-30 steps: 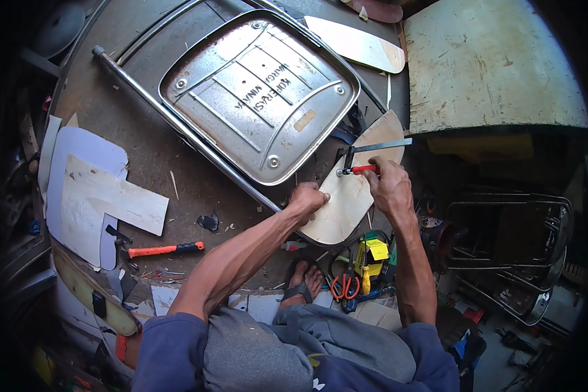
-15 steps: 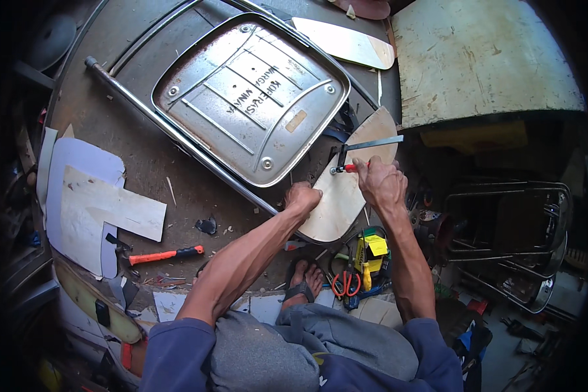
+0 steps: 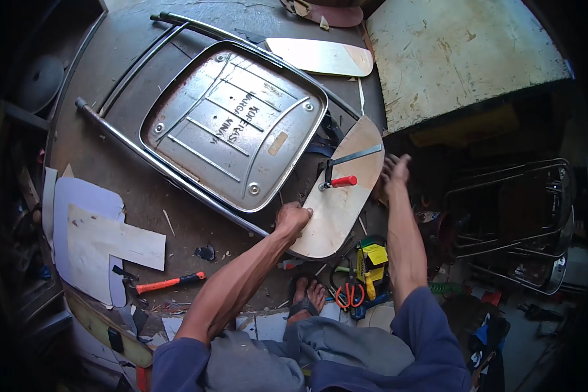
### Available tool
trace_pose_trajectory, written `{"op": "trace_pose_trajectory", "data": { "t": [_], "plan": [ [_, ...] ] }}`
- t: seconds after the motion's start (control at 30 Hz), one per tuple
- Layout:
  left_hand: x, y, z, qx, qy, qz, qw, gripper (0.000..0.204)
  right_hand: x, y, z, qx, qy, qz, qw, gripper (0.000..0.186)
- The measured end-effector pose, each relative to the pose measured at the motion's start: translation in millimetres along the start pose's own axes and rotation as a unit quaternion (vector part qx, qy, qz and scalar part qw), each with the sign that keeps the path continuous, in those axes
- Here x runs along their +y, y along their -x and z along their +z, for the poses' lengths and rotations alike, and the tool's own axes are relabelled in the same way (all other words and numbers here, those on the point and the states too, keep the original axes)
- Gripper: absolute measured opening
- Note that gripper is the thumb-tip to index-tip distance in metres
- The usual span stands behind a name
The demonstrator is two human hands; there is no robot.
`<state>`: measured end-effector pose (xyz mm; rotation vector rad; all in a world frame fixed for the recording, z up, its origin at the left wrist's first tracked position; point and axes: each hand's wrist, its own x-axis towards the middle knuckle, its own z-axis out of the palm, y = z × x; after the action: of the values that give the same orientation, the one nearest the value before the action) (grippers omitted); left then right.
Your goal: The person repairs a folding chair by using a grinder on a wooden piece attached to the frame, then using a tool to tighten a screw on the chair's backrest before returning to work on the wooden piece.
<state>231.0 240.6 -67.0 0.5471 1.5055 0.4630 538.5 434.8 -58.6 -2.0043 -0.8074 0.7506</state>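
Observation:
A pale curved plywood panel lies at the table's right edge, beside the metal chair. Across it sits an F-clamp with a red handle and a flat steel bar; its screw foot presses on the panel's face. My left hand is closed on the panel's left edge, the thumb on top and the other fingers partly hidden. Just off the panel's right edge is my right hand, slightly blurred, its fingers apart and holding nothing. The metal chair lies folded, its ribbed, rusty silver panel facing up.
An orange-handled hammer and white sheet templates lie at the left. Below the panel are orange-handled scissors and a yellow box. Another plywood piece lies at the back. A worn board and metal frames occupy the right.
My right hand has let go of the clamp's red handle and moved right, off the panel. My left hand keeps its hold. The whole view has shifted slightly.

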Motion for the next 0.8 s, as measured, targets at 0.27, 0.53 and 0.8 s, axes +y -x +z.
{"op": "trace_pose_trajectory", "data": {
  "t": [0.27, 0.53, 0.8],
  "plan": [
    [7, 3, -20, -0.036, -0.04, -0.022, 0.998, 0.035, 19, 9, 38, -0.134, 0.116, -0.126, 0.976, 0.081],
    [11, 7, -12, -0.051, -0.114, 0.029, 0.992, 0.04, 24, -82, 63, -0.13, 0.073, 0.052, 0.987, 0.086],
    [0, -5, -30, -0.059, -0.13, -0.004, 0.99, 0.048, 9, -53, 85, -0.09, 0.204, -0.022, 0.974, 0.084]
  ]
}}
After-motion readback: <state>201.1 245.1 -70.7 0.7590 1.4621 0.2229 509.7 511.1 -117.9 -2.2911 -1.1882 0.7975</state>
